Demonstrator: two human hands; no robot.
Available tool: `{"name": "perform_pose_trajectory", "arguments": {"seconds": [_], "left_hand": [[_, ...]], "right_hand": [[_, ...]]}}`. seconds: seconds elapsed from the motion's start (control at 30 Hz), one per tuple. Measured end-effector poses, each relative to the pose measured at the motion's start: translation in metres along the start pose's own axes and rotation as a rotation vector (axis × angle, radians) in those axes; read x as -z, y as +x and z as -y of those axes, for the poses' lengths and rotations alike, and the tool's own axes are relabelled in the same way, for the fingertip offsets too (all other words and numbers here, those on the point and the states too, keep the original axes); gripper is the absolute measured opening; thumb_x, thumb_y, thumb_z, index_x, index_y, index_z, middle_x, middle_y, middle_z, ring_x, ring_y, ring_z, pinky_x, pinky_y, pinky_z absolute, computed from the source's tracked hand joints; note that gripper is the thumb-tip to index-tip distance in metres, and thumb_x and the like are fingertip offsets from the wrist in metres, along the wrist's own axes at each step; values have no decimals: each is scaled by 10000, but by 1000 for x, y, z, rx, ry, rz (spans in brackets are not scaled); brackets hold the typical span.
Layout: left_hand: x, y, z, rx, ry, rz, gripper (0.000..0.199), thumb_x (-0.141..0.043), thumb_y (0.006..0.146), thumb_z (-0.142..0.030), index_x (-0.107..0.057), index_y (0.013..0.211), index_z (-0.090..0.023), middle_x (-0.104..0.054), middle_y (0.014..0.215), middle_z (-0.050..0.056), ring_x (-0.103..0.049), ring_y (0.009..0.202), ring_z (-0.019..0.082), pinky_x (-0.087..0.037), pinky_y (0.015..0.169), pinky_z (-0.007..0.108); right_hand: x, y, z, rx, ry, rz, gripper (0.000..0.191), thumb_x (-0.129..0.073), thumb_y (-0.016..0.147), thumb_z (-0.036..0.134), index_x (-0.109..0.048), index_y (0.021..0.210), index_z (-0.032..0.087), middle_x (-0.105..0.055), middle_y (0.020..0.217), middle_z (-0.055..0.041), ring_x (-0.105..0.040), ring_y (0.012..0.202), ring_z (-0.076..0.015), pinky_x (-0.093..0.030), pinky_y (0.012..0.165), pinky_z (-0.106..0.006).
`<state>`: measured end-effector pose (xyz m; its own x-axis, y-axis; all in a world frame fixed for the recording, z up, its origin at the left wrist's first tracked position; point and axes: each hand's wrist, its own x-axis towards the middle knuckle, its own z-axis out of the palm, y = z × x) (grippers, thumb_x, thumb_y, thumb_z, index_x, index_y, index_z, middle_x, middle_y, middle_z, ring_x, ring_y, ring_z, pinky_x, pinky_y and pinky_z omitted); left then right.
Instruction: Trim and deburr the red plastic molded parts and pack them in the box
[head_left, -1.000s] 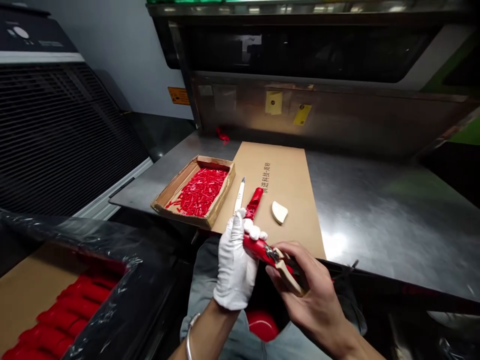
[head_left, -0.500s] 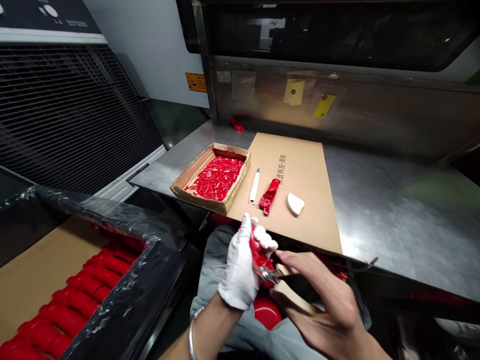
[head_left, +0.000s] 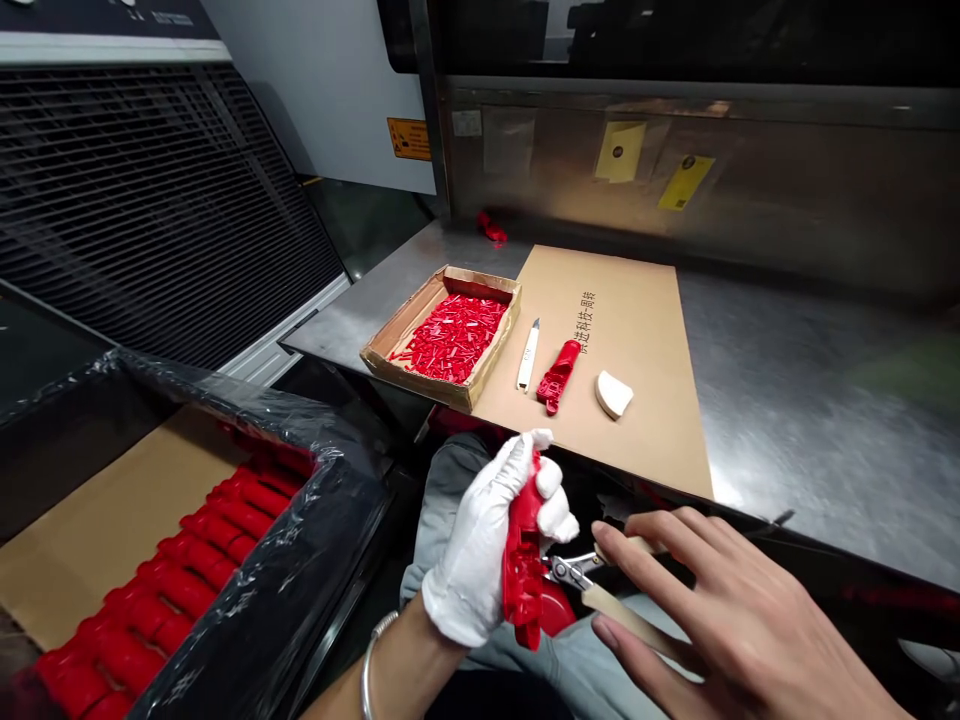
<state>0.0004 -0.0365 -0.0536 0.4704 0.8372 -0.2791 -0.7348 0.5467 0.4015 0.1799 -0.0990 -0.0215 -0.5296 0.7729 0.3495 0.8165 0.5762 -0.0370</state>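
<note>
My left hand [head_left: 480, 545], in a white glove, is wrapped round a red plastic part [head_left: 523, 560] above my lap. Bare, my right hand [head_left: 720, 600] holds cutters [head_left: 574, 572] with cream handles, their metal jaws against the part's right side. On the cardboard sheet [head_left: 645, 300] lie a white knife [head_left: 528, 356], a second red part [head_left: 559, 377] and a white curved block [head_left: 614, 394]. Small red pieces [head_left: 455, 338] fill much of a shallow cardboard box [head_left: 390, 355] to their left.
A plastic-lined bin [head_left: 300, 530] at lower left holds several red parts [head_left: 172, 580]. The metal table [head_left: 810, 400] reaches to the right, with a red object [head_left: 492, 230] at its back left. A machine panel stands behind.
The red part in my left hand has turned more upright and shows more of its length. My right hand has moved right, with its fingers more spread around the cutters. The view has shifted slightly.
</note>
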Motion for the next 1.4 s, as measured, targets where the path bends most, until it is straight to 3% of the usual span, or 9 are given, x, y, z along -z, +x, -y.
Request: {"name": "perform_pose_trajectory", "arguments": {"seconds": [0.27,0.53,0.73,1.03,1.23,1.4], "left_hand": [[0,-1,3,-50,255,-65,155,-472,987,-307,-511,1062,-178,-471,780,-31,-439,553,51,-410,573,225],[5,1,4,110,217,-65,185,-457,985,-330,-509,1055,-167,-460,742,-38,-412,501,39,-360,503,191],[2,4,5,-1,316,-114,149,-484,968,-317,-501,1039,-188,-459,727,-47,-420,506,52,-387,525,209],[2,4,4,186,358,-91,163,-517,943,-334,-506,996,-180,-469,730,-45,-411,494,43,-357,486,182],[8,5,8,271,399,-22,205,-566,914,-335,-529,1033,-171,-470,694,-47,-409,476,49,-312,453,184],[13,10,8,281,298,-35,196,-559,916,-333,-536,1039,-182,-490,718,-43,-432,475,52,-351,463,192]], "right_hand": [[0,5,13,56,-170,-7,321,-501,951,353,-693,1131,169,-669,966,-104,-617,878,-272,-433,687,-385],[-7,5,14,35,-109,75,351,-446,974,391,-662,1172,197,-655,975,-88,-611,901,-262,-425,695,-371],[-9,2,14,51,-198,103,368,-428,971,382,-642,1192,179,-647,1013,-111,-609,941,-304,-423,693,-389],[-7,11,6,123,-200,65,436,-262,1031,284,-679,1077,168,-666,860,-82,-643,779,-250,-407,605,-380],[1,15,0,325,-176,110,373,-319,1014,201,-682,1047,122,-623,727,-33,-585,582,-159,-375,520,-344],[-8,12,5,171,-188,96,281,-420,969,277,-674,967,160,-610,757,-54,-598,659,-214,-384,550,-361]]}}
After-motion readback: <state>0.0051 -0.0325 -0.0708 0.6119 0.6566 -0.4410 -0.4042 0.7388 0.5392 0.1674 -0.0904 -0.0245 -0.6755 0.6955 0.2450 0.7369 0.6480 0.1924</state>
